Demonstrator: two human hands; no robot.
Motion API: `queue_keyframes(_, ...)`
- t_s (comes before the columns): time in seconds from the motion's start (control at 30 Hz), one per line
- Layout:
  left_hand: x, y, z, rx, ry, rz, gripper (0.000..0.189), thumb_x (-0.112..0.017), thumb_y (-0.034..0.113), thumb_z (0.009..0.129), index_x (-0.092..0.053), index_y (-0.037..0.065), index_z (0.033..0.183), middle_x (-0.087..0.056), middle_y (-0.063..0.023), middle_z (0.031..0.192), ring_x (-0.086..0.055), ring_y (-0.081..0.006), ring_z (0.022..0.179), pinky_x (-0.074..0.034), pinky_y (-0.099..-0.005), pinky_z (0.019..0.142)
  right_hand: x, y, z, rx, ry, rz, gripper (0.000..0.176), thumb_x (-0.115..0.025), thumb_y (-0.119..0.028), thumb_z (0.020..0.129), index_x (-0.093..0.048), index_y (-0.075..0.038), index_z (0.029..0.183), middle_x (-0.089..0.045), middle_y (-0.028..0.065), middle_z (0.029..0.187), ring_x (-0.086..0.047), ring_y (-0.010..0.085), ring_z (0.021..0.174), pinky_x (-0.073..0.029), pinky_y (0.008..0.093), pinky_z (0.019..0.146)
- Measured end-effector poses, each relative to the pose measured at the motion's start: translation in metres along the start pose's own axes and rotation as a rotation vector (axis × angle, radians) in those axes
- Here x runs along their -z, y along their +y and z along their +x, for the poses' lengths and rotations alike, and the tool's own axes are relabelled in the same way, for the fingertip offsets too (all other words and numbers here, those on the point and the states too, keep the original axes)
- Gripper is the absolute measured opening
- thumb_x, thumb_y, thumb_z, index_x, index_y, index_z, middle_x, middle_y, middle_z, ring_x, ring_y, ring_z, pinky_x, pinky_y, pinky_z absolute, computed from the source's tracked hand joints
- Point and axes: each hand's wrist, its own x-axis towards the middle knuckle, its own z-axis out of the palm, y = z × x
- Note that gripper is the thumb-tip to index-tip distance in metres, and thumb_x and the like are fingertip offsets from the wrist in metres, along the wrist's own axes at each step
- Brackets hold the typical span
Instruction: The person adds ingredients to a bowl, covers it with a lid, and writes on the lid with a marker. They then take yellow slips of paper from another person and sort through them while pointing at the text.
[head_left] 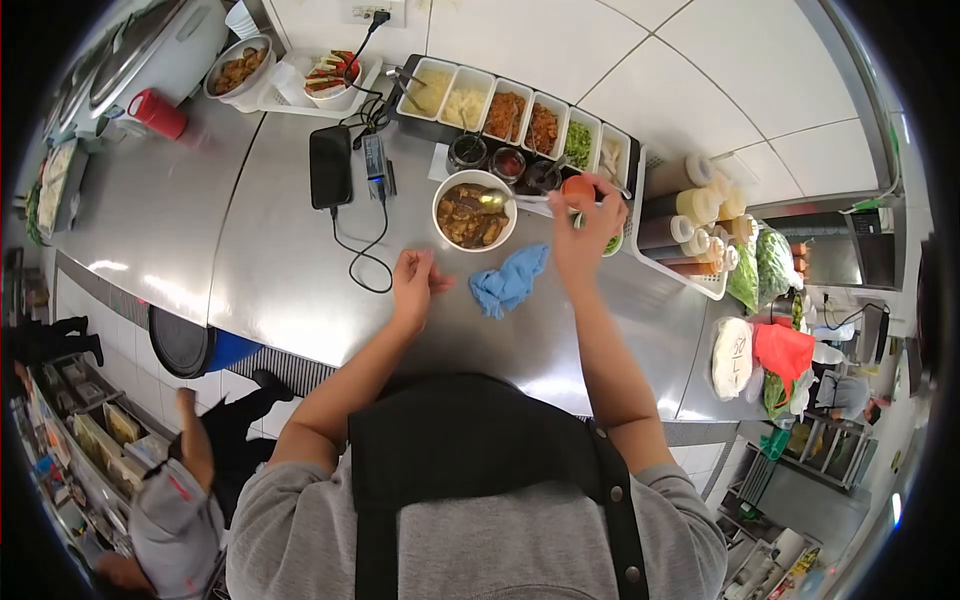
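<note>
Bowl sits on the counter, a little past both hands. It is round and white, full of brown chunks. A spoon lies in it, handle pointing toward the right hand. That hand is up by the sauce cups, fingers bent; what it grips cannot be told. The left hand rests loose, holding nothing, just near the bowl. A blue cloth lies between the hands.

Top: heathered grey; short sleeves ending above elbows
Apron: black bib, black shoulder straps, round metal studs
Left hand, right hand: bare
</note>
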Motion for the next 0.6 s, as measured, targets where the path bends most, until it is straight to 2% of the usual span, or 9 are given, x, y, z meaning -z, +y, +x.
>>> queue_keyframes(0.07, 0.001, 0.001, -0.002, 0.006, 0.01, 0.006, 0.022, -0.057, 0.029, 0.103, -0.049, 0.008, 0.1, -0.056, -0.002, 0.079, -0.068, -0.0193, 0.067, -0.054, -0.0273, 0.062, -0.003, 0.01, 0.015, -0.093, 0.086, 0.026, 0.019, -0.081, -0.03, 0.078, -0.071, -0.014, 0.073, -0.054, 0.0048, 0.129, -0.037, 0.0334, 0.13, -0.011, 0.0634, 0.112)
queue_keyframes(0.17, -0.004, 0.001, 0.007, 0.026, 0.013, -0.013, 0.021, -0.058, 0.027, 0.102, -0.049, 0.008, 0.099, -0.056, -0.0019, 0.077, -0.068, -0.0187, 0.067, -0.054, -0.0267, 0.061, -0.012, 0.012, 0.048, 0.039, 0.079, -0.162, 0.018, -0.08, -0.028, 0.079, -0.071, -0.013, 0.072, -0.054, 0.0041, 0.129, -0.038, 0.0353, 0.129, -0.011, 0.064, 0.112)
queue_keyframes(0.2, -0.004, 0.001, 0.008, 0.021, 0.001, -0.008, 0.021, -0.058, 0.026, 0.102, -0.049, 0.007, 0.099, -0.056, -0.0017, 0.077, -0.068, -0.0185, 0.067, -0.054, -0.0266, 0.061, -0.022, 0.013, 0.052, 0.072, 0.052, -0.212, 0.016, -0.079, -0.026, 0.079, -0.071, -0.013, 0.073, -0.054, 0.0045, 0.13, -0.039, 0.035, 0.13, -0.01, 0.0658, 0.112)
queue_keyframes(0.33, -0.005, 0.006, 0.01, -0.007, -0.016, -0.02, 0.022, -0.061, 0.025, 0.1, -0.05, 0.007, 0.095, -0.056, -0.001, 0.074, -0.067, -0.0166, 0.064, -0.053, -0.0253, 0.058, -0.049, 0.009, 0.066, 0.177, -0.267, -0.381, 0.018, -0.078, -0.027, 0.08, -0.073, -0.01, 0.077, -0.053, 0.0066, 0.133, -0.039, 0.0326, 0.132, -0.006, 0.069, 0.113)
queue_keyframes(0.43, -0.002, 0.008, 0.013, -0.019, -0.007, -0.033, 0.024, -0.064, 0.025, 0.099, -0.05, 0.007, 0.093, -0.056, -0.0009, 0.072, -0.066, -0.0156, 0.062, -0.053, -0.0243, 0.056, -0.064, -0.009, 0.091, 0.241, -0.443, -0.583, 0.021, -0.078, -0.028, 0.08, -0.075, -0.007, 0.084, -0.054, 0.0082, 0.131, -0.039, 0.0325, 0.132, -0.009, 0.068, 0.114)
queue_keyframes(0.47, 0.0, 0.007, 0.013, -0.019, -0.002, -0.035, 0.024, -0.065, 0.026, 0.099, -0.05, 0.007, 0.092, -0.056, -0.0009, 0.072, -0.066, -0.0154, 0.062, -0.052, -0.0241, 0.056, -0.069, -0.021, 0.102, 0.237, -0.444, -0.606, 0.026, -0.077, -0.03, 0.081, -0.075, -0.007, 0.092, -0.055, 0.0113, 0.128, -0.04, 0.0316, 0.132, -0.016, 0.0659, 0.113)
queue_keyframes(0.6, 0.008, 0.002, 0.016, -0.014, 0.022, -0.022, 0.025, -0.065, 0.025, 0.099, -0.05, 0.006, 0.092, -0.057, -0.0018, 0.073, -0.066, -0.0148, 0.062, -0.052, -0.024, 0.056, -0.108, -0.048, 0.146, 0.208, -0.618, -0.478, 0.032, -0.073, -0.035, 0.083, -0.075, -0.006, 0.096, -0.055, 0.013, 0.125, -0.043, 0.0303, 0.128, -0.026, 0.0629, 0.108)
